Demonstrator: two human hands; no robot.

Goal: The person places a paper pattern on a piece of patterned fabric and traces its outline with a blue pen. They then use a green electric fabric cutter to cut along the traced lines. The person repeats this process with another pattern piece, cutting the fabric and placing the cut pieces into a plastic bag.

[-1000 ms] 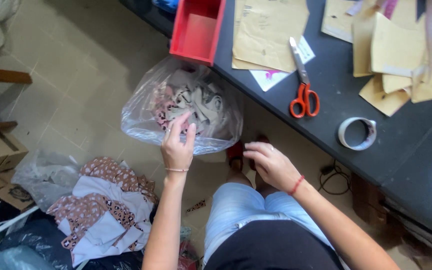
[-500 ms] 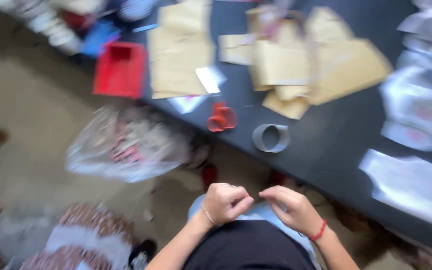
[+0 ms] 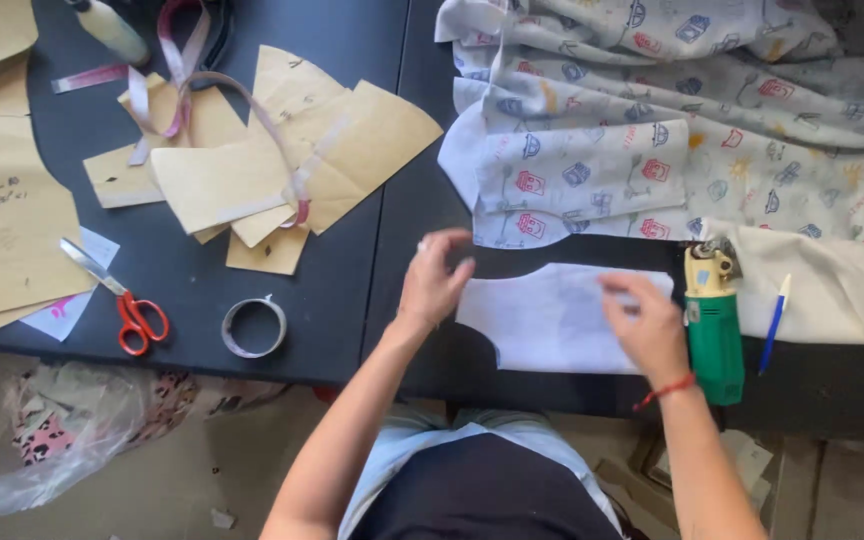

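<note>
A cut piece of white fabric (image 3: 552,320) lies flat on the black table (image 3: 352,200) in front of me. My left hand (image 3: 432,280) hovers at the piece's left edge with fingers spread, blurred by motion. My right hand (image 3: 647,325), with a red string on the wrist, rests on the right part of the white piece, fingers apart. Neither hand grips anything. A green and yellow handheld cutting tool (image 3: 714,320) stands just right of my right hand.
Printed white cloth (image 3: 672,110) is heaped at the back right, with a blue pen (image 3: 774,320) near it. Brown paper patterns (image 3: 282,160), a measuring tape (image 3: 192,90), red-handled scissors (image 3: 122,300) and a tape roll (image 3: 253,327) lie left. A plastic bag of scraps (image 3: 42,430) sits on the floor.
The view swung up from the floor and the scrap bag to the table. Both hands rose from my lap onto the white fabric piece.
</note>
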